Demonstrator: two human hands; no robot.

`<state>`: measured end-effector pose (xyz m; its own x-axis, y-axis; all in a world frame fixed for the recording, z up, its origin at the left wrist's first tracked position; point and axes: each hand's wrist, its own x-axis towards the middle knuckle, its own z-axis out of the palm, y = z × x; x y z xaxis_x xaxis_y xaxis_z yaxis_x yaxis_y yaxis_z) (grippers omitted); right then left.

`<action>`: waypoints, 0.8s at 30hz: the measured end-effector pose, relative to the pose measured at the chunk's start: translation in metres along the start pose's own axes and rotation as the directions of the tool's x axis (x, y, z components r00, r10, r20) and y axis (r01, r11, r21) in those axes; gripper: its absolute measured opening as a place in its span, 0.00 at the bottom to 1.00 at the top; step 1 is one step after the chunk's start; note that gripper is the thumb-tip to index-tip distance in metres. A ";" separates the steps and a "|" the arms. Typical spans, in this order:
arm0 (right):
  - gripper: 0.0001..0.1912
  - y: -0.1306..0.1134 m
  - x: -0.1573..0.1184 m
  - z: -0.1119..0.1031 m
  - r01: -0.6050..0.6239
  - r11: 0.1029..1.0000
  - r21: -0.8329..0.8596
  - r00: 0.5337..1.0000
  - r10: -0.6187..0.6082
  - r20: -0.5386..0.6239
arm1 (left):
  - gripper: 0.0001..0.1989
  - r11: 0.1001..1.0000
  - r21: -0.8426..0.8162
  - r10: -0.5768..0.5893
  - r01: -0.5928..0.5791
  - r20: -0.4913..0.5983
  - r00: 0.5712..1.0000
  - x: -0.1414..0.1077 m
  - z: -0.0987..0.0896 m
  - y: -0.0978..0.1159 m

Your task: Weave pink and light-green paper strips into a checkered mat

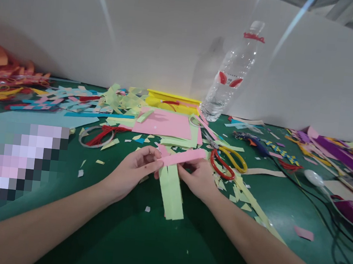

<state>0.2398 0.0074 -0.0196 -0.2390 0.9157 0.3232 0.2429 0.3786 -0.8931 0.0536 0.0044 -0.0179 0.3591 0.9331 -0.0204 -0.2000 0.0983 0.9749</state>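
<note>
Green table (pixel 115 235) littered with paper scraps (pixel 237 193). Pink strip (pixel 186 156), laid across green strips (pixel 172 192), is held just left of the scissors (pixel 215 146). Left hand (pixel 135 167): thumb and fingers pinched on the pink strip. Right hand (pixel 199 180): fingers closed about its other end. Bottle (pixel 231 77) stands behind the scissors.
</note>
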 end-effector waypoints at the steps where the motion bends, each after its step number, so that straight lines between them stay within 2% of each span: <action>1: 0.06 0.000 0.000 0.000 0.005 1.000 0.007 1.000 -0.005 0.029 | 0.08 1.000 -0.001 0.000 0.000 0.001 1.000 0.000 0.001 0.000; 4: 0.07 0.001 0.000 0.000 -0.014 1.000 0.027 0.997 0.012 0.076 | 0.08 1.000 0.024 0.005 -0.005 -0.012 1.000 0.000 0.002 0.000; 7: 0.10 -0.001 -0.001 -0.001 -0.036 0.999 0.035 0.997 0.034 0.065 | 0.09 0.996 0.089 0.026 -0.019 -0.078 0.997 -0.001 0.002 0.000; 10: 0.13 -0.004 -0.003 0.001 -0.072 0.990 0.124 0.994 0.061 0.091 | 0.10 0.984 0.168 0.090 -0.068 -0.127 0.988 -0.002 0.003 0.001; 13: 0.12 -0.007 -0.005 0.005 -0.108 0.974 0.197 0.987 0.083 0.135 | 0.10 0.963 0.225 0.176 -0.146 -0.117 0.977 -0.003 0.004 0.004; 18: 0.08 -0.011 -0.006 0.010 -0.131 0.981 0.143 0.987 0.116 0.108 | 0.06 0.913 0.339 0.281 -0.227 -0.119 0.952 -0.007 0.005 0.006; 24: 0.10 -0.007 -0.006 0.008 -0.130 0.979 0.156 0.982 0.105 0.157 | 0.05 0.882 0.394 0.340 -0.257 -0.158 0.927 -0.010 0.007 0.006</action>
<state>0.2317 -0.0019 -0.0181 -0.3570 0.9178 0.1740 0.1226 0.2307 -0.9653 0.0553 -0.0064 -0.0102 0.1206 0.9531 0.2777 0.0906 -0.2892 0.9530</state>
